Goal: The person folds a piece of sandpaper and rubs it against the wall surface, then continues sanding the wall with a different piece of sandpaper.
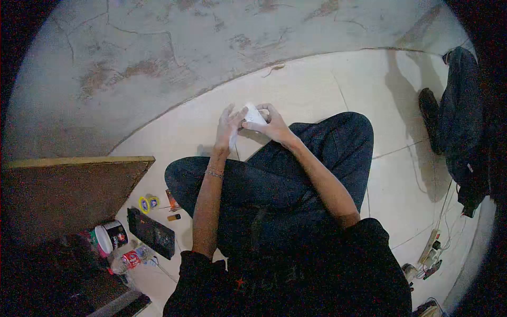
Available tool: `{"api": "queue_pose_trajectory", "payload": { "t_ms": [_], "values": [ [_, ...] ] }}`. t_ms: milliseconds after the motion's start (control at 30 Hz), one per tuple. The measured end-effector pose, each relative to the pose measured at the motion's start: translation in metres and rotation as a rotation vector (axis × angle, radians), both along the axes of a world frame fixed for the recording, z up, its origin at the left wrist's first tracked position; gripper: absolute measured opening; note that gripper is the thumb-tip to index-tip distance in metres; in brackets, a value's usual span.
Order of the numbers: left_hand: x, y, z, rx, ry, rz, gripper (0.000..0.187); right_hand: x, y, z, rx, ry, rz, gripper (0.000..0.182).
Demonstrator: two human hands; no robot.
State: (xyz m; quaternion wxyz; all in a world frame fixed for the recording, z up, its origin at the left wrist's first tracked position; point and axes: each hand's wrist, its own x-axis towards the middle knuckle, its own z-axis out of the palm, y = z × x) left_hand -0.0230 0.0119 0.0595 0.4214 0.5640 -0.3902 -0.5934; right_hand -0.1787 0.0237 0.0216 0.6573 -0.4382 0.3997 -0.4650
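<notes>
In the head view, a small white piece that looks like folded paper (254,114) is held up between my two hands, above the floor in front of my crossed legs. My right hand (275,126) grips it from the right, fingers bent round its upper edge and thumb along the bottom. On the other side my left hand (228,128) has its thumb and fingers at the paper's left edge. Its exact folds are too blurred to make out.
A grey wall (211,42) curves across the front. To the left are a wooden board (68,190), a black flat case (151,232), a white tub (110,236) and a plastic bottle (127,261). Another person's dark-clothed leg (459,111) and a power strip (429,248) are at right.
</notes>
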Motion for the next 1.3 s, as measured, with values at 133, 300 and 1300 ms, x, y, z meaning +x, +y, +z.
{"api": "queue_pose_trajectory", "payload": {
  "t_ms": [133,300,1300],
  "values": [
    [0.002,-0.001,-0.002,0.0,0.138,0.016,0.057,-0.003,-0.003,0.001,0.011,0.037,-0.044,0.066],
    [0.007,-0.006,-0.002,0.024,0.244,-0.008,0.039,-0.003,-0.003,0.0,0.061,-0.059,-0.082,0.065],
    [0.009,-0.007,-0.001,0.018,0.503,0.127,0.048,-0.01,-0.004,0.006,0.064,0.115,-0.011,0.044]
  ]
}}
